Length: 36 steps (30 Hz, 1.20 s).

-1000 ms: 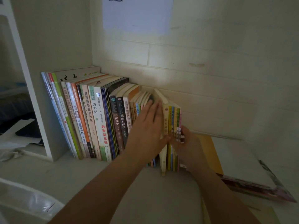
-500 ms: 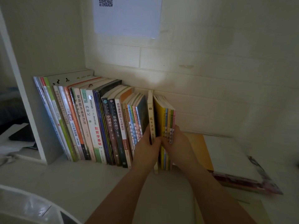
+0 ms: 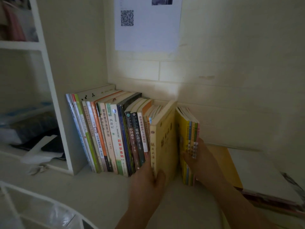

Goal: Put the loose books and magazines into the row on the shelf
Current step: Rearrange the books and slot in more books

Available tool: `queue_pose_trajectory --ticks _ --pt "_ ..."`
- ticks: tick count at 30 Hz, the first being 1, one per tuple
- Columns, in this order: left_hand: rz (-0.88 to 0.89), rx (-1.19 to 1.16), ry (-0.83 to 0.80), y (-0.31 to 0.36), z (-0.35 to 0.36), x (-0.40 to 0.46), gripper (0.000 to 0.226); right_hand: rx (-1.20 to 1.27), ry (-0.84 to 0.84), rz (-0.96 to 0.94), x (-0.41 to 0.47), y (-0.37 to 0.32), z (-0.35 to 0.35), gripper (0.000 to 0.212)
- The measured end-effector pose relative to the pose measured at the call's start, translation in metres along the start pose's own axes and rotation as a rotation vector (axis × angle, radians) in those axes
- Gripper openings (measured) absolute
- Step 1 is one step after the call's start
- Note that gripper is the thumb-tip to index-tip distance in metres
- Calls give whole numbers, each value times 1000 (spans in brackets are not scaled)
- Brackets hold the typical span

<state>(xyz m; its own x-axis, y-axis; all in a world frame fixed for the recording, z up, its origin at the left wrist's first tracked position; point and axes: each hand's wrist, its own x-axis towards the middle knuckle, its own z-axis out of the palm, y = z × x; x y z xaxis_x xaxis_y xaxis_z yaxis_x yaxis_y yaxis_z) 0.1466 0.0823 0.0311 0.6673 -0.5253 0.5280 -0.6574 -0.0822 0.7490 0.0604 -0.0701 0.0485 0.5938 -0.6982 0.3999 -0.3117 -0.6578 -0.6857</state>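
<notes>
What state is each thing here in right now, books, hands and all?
Row of books: upright, leaning left.
Cream book: tilted, gripped low.
Left hand: gripping the cream book.
Thin yellow books: upright, apart from the row.
Right hand: holding them.
Flat stack: lying flat.

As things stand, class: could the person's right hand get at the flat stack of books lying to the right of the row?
Probably yes, once free: the right hand grips the thin yellow books, and the flat stack lies uncovered right beside it.

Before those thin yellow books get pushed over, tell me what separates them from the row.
Nothing visible: only an open wedge of bare shelf lies between the thin yellow books in the right hand and the tilted cream book the left hand holds.
</notes>
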Motion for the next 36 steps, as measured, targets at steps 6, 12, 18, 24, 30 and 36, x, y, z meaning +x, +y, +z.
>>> queue_pose_trajectory --ticks 6,12,18,24,30,36 --pt "-170 -90 179 -19 -31 -42 59 -113 -48 -91 20 -29 -17 96" --pt "-305 -228 377 -40 -49 -56 60 -363 -13 -483 49 -103 -23 50" --pt "-268 -270 245 -37 -65 -46 23 -382 -364 -406 77 -118 14 44" --pt "-167 -237 159 -40 -71 -41 20 -351 -196 -432 68 -113 18 29" --pt "-146 -219 210 -34 -67 -51 18 -352 27 -353 53 -114 10 22" --pt "-55 -166 271 -19 -62 -55 17 -521 108 -208 43 -84 -24 29"
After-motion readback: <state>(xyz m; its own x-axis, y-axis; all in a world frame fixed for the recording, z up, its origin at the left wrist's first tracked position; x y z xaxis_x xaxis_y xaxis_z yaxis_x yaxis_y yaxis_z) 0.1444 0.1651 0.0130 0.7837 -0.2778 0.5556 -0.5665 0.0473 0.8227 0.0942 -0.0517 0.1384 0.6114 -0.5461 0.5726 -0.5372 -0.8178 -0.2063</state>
